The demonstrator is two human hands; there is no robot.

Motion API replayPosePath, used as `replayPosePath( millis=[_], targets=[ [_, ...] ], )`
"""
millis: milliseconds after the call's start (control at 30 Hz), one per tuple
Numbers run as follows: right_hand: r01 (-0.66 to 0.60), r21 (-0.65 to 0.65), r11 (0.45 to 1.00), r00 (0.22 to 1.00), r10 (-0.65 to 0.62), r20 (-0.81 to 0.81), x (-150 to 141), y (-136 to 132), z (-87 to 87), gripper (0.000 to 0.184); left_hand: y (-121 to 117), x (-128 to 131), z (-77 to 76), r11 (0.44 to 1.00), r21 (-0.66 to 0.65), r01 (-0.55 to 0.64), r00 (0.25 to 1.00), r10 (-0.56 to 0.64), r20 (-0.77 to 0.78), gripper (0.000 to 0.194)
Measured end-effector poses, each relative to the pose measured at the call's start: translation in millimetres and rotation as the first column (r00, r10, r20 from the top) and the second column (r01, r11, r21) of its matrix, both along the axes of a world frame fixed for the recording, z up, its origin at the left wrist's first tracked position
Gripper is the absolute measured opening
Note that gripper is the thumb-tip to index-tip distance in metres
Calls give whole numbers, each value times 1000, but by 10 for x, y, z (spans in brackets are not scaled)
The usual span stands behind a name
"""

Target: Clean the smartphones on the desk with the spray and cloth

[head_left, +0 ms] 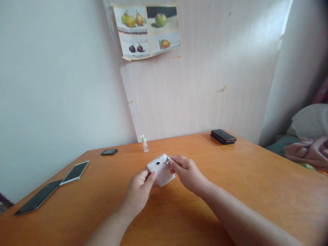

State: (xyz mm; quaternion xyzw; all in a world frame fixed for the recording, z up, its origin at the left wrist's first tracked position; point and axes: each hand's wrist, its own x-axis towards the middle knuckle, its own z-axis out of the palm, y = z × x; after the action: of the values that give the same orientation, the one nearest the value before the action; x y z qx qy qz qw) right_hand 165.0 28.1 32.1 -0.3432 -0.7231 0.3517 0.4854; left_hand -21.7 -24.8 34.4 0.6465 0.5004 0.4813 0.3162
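A white smartphone (pixel 164 176) is held tilted above the table, its back with the round dark camera lens facing me. My left hand (pixel 139 191) grips it by the left edge, thumb across the back and fingers behind. At the phone's upper right corner, my right hand (pixel 186 172) pinches a small crumpled greyish piece (pixel 168 160) against it. Whether that piece is cloth or something else I cannot tell. The phone's front is hidden from view.
On the orange-brown table (pixel 205 212) lie a small dark phone (pixel 109 152), a white tablet (pixel 75 172) and a dark tablet (pixel 39 197) at left. A clear pump bottle (pixel 145 145) stands at the back. Stacked dark phones (pixel 223 135) lie at back right, near the wall.
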Motion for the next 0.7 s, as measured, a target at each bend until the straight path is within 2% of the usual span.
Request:
replayPosePath(
  millis=[133,267,333,400,533,600,700],
  targets=[
    [-146,-64,987,988,148,33,-3,53,-91,24,-7,-14,7,998,-12,-60,998,60,-5,44],
    [-159,-106,982,986,163,30,0,33,-111,18,4,3,-11,1000,-24,-20,1000,20,23,44],
    [-109,-70,992,989,115,88,29,25,-94,18,14,17,-25,999,-12,32,999,-32,43,44],
    [-47,37,998,980,39,194,81,16,-50,17,22,21,-38,998,23,53,998,-54,15,42],
    [34,273,961,897,-150,416,185,-15,70,22,28,-11,-58,987,150,-57,985,80,-155,37],
    [45,308,950,848,-200,492,203,-31,102,25,34,-32,-76,976,204,-76,966,123,-229,32],
    [32,311,950,809,-208,551,193,-45,92,26,53,-48,-117,975,214,-54,943,120,-311,25]
  ],
)
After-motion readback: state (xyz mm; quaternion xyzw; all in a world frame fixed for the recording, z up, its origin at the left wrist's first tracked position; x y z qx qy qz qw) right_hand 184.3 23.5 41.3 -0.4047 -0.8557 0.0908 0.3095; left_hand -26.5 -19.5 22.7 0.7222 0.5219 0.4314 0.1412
